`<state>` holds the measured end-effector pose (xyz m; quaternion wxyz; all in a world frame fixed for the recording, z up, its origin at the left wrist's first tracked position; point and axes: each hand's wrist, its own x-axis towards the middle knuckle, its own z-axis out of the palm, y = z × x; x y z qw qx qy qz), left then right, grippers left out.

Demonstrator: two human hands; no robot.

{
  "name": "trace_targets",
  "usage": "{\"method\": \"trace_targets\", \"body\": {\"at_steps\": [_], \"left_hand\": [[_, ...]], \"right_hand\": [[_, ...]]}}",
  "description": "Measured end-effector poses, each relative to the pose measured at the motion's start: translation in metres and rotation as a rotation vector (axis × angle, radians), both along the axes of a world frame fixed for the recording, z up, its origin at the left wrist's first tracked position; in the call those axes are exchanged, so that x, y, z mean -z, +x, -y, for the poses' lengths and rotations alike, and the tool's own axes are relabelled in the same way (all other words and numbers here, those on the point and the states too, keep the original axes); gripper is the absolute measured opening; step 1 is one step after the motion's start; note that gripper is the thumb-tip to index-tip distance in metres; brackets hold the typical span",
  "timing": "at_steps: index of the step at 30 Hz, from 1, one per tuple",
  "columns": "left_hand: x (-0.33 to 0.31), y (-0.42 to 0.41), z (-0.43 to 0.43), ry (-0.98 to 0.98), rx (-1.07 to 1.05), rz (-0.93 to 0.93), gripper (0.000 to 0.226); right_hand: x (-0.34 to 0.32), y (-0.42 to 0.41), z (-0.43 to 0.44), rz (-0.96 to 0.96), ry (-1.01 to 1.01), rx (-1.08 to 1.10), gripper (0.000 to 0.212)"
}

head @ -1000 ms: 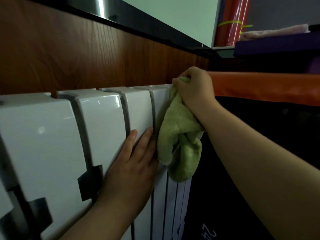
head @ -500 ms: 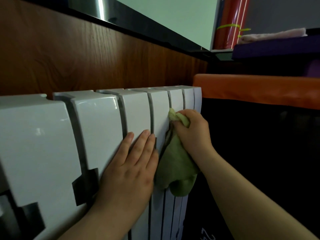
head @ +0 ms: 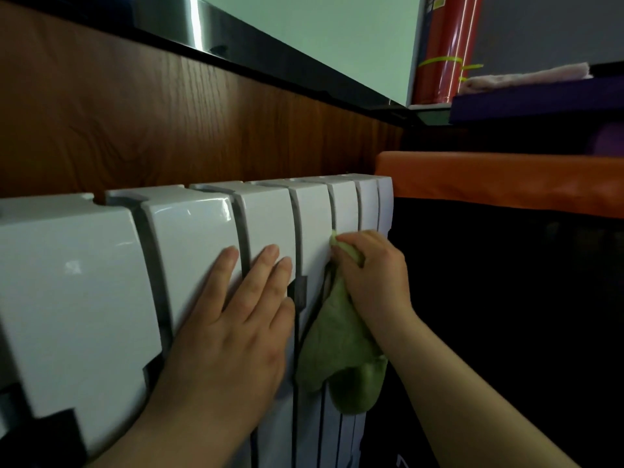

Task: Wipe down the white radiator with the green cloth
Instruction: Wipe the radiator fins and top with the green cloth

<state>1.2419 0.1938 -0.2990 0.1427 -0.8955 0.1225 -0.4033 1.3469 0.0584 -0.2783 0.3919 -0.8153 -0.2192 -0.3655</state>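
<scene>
Our left hand lies flat on the white radiator, which is cut off lower left; our right hand grips the green cloth mid-frame.

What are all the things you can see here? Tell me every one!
radiator: one, white, ribbed, across the left and middle
cloth: one, green, hanging against the radiator's right end
wood panel: one, brown, behind the radiator
orange cover: one, orange, right of the radiator's top
red rolls: count unclear, red, top right
purple shelf: one, purple, upper right
pink fabric: one, pale pink, on the purple shelf
left hand: one, flat on the radiator
right hand: one, gripping the cloth
</scene>
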Motion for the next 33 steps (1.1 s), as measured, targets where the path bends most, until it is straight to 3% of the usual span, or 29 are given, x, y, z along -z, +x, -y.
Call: {"method": "trace_targets", "body": {"at_steps": [8,12,15,18,21,28,33], "left_hand": [[0.003,0.002,-0.003,0.024,-0.007,-0.002,0.049],[0.002,0.002,-0.002,0.010,-0.003,0.008,0.050],[0.001,0.002,-0.002,0.010,0.002,-0.002,0.053],[0.002,0.000,-0.002,0.019,-0.006,-0.021,0.054],[0.001,0.001,-0.002,0.023,-0.017,-0.034,0.053],[0.000,0.001,0.001,0.015,-0.048,0.000,0.051],[0.000,0.000,0.003,0.001,-0.058,-0.023,0.051]], "right_hand": [[-0.067,0.010,-0.003,0.041,-0.005,0.011,0.013],[-0.027,0.004,-0.008,0.070,0.046,-0.025,0.017],[0.008,-0.001,-0.004,-0.022,0.045,-0.018,0.022],[0.005,0.001,0.003,-0.146,0.017,-0.049,0.020],[0.003,0.003,0.004,-0.130,0.037,-0.063,0.019],[0.066,-0.004,-0.012,-0.113,0.203,-0.048,0.023],[0.064,-0.004,-0.006,-0.153,0.134,-0.012,0.024]]}}
